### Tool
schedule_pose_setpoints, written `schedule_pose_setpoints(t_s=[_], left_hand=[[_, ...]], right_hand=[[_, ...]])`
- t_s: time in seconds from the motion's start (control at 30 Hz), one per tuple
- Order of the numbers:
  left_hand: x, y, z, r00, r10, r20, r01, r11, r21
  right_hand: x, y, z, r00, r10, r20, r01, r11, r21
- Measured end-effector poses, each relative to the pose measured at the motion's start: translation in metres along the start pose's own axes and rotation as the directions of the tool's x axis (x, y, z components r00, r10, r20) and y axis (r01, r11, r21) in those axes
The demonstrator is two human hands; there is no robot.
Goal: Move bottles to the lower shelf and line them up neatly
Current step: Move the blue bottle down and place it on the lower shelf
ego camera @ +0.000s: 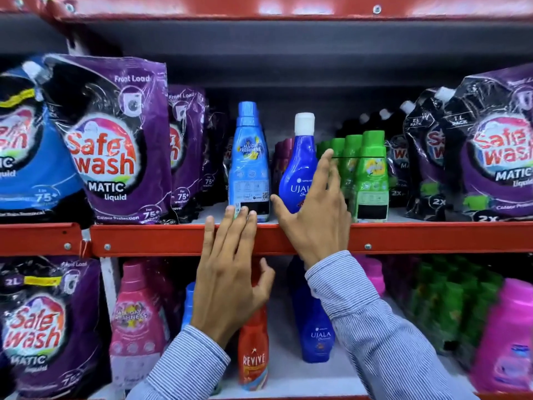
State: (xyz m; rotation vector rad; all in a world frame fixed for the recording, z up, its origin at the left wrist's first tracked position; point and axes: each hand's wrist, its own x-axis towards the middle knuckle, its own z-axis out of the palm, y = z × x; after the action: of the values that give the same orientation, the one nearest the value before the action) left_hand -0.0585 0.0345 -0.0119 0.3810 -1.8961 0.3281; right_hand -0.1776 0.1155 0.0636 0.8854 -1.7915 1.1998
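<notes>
Bright, even light with glare on the purple pouches [115, 140]; edges bow outward, lower right corner blurred.

The person wears a long-sleeved shirt with fine blue-and-white horizontal stripes; both cuffs end at the wrists. The left hand [230, 272] and right hand [314, 215] are bare, without rings or gloves.

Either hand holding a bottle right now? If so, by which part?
Nothing held. Right hand is open around the dark blue Ujala bottle, not closed on it. Left hand is open below the light blue bottle.
</notes>
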Motion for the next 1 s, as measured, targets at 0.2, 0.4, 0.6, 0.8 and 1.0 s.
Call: schedule_pose_setpoints(t_s=[0.2,0.4,0.6,0.8,1.0], left_hand=[[0.000,0.001,-0.002,1.000,-0.001,-0.003,0.001,1.000,0.007],[0.001,-0.001,0.001,1.000,0.006,-0.024,-0.005,0.999,0.037],[0.002,0.002,0.005,0.997,-0.012,-0.081,0.015,0.999,0.035],[0.001,0.008,0.011,0.993,-0.058,-0.102,0.060,0.998,0.015],[0.000,0.008,0.011,0.993,-0.060,-0.105,0.062,0.998,0.016]], right_hand=[[0.006,0.005,-0.004,0.997,-0.021,-0.080,0.026,0.997,0.066],[-0.001,0.008,-0.047,0.932,-0.064,-0.357,0.156,0.959,0.235],[-0.070,0.057,-0.074,0.925,-0.132,-0.356,0.225,0.946,0.234],[-0.148,0.109,-0.045,0.998,-0.033,-0.052,0.046,0.962,0.268],[-0.194,0.143,-0.006,0.949,0.129,0.288,-0.190,0.962,0.198]])
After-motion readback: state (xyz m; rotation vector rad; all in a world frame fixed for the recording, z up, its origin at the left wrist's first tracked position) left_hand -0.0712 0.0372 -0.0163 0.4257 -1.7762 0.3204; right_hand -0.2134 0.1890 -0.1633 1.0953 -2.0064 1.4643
